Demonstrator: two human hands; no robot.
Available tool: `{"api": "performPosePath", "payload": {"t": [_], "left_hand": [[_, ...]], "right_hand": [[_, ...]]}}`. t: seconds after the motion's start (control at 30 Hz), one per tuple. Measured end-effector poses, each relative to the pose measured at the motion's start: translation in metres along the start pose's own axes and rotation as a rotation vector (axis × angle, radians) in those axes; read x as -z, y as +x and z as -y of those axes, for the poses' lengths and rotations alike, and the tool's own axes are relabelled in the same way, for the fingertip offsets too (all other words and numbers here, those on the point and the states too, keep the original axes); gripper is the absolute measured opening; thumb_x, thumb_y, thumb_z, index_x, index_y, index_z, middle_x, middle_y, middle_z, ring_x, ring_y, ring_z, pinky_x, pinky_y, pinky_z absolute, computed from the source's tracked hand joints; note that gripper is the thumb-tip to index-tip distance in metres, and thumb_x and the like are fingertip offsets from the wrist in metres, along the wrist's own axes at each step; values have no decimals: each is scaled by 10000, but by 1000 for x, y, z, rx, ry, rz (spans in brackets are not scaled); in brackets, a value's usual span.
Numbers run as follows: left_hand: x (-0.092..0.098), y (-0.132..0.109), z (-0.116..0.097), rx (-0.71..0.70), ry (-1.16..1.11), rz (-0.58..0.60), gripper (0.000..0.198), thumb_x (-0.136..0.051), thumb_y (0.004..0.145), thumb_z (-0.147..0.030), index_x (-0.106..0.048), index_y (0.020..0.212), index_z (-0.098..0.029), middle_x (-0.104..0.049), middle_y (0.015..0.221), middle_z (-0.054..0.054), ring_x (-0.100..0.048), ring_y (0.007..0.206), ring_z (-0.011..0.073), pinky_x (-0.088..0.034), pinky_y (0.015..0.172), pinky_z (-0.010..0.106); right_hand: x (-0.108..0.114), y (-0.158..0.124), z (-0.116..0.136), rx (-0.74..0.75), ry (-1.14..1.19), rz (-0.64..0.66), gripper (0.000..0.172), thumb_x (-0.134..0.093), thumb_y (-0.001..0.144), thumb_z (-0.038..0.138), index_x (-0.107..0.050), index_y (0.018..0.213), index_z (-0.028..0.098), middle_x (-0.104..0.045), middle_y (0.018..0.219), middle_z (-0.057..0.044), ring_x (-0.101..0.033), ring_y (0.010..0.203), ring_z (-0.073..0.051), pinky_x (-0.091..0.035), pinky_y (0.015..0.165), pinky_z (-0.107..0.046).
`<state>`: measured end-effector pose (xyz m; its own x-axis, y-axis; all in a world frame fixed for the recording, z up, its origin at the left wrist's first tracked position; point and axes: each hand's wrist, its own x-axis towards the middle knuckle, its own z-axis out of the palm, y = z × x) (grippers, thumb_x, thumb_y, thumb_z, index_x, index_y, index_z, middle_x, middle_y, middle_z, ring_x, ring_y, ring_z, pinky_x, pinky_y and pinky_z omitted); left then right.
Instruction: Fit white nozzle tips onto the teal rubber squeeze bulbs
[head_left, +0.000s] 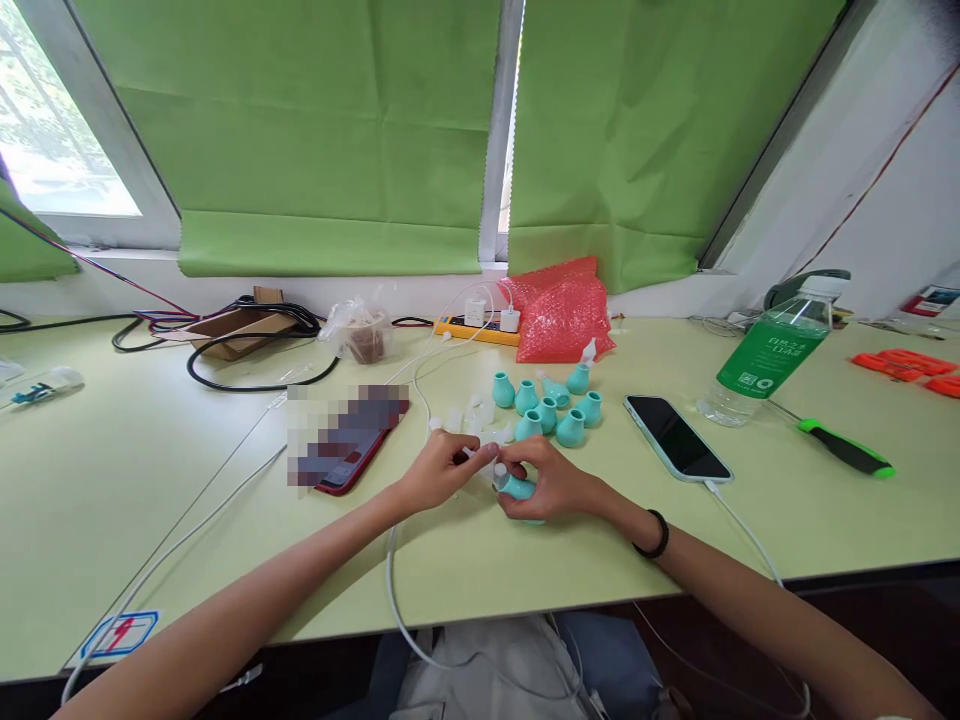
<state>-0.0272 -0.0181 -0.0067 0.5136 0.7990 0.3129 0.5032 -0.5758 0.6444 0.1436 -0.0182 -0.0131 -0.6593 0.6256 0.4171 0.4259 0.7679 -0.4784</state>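
Note:
My right hand (553, 480) is closed around a teal rubber bulb (519, 487), which lies tilted with a whitish end pointing left. Close beside it, my left hand (444, 468) has its thumb and forefinger pinched together. What is between those fingertips is too small to make out. Several translucent plastic tips (480, 410) lie just beyond my hands. Past my right hand, several teal bulbs (571, 428) stand in a loose group with their open necks up. One bulb at the back (578, 378) has a translucent tip in its neck.
A red-edged phone (367, 440) lies left; a charging phone (679, 437) lies right, near a water bottle (772, 350) and a screwdriver (847, 447). Behind are a pink bubble-wrap bag (564, 315) and a power strip (480, 331). A white cable (392, 570) crosses the table's front edge.

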Motion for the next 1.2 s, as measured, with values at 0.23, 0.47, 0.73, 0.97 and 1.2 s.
{"api": "performPosePath", "payload": {"t": [0.23, 0.47, 0.73, 0.97, 1.2], "left_hand": [[-4, 0, 13, -173, 273, -196, 428, -383, 783, -334, -358, 399, -147, -234, 397, -57, -191, 405, 58, -183, 423, 211], [-5, 0, 22, -356, 501, -323, 420, -384, 787, -300, -334, 392, -169, -263, 375, -50, -234, 373, 69, -168, 414, 236], [2, 6, 28, -116, 593, -374, 224, -477, 750, -367, -560, 730, -160, -564, 614, 17, -467, 568, 121, -308, 472, 217], [0, 4, 25, -147, 499, -278, 221, -382, 798, -206, -527, 956, -149, -597, 822, 57, -472, 785, 176, -414, 672, 303], [0, -3, 12, -337, 367, -303, 262, -427, 759, -166, -540, 995, -164, -555, 927, 67, -437, 841, 173, -413, 732, 323]], "right_hand": [[-9, 1, 9, -33, -68, -5, 243, -473, 555, 164, -232, 523, 181, -223, 497, 69, -207, 469, -58, -177, 447, -211], [-10, -1, 10, -96, -225, -10, 198, -460, 578, 167, -270, 524, 178, -273, 474, 62, -214, 448, -65, -160, 452, -228], [-6, 1, 4, -165, -132, -264, 260, -502, 637, 248, -256, 572, 194, -292, 529, 52, -283, 484, -83, -244, 474, -223], [-5, 2, 6, -185, -37, -328, 162, -507, 663, 228, -355, 708, 197, -422, 667, 19, -408, 602, -114, -361, 585, -247], [-4, 1, 5, -124, -56, -425, 169, -536, 637, 185, -459, 787, 201, -550, 736, -2, -531, 684, -142, -418, 657, -266]]}}
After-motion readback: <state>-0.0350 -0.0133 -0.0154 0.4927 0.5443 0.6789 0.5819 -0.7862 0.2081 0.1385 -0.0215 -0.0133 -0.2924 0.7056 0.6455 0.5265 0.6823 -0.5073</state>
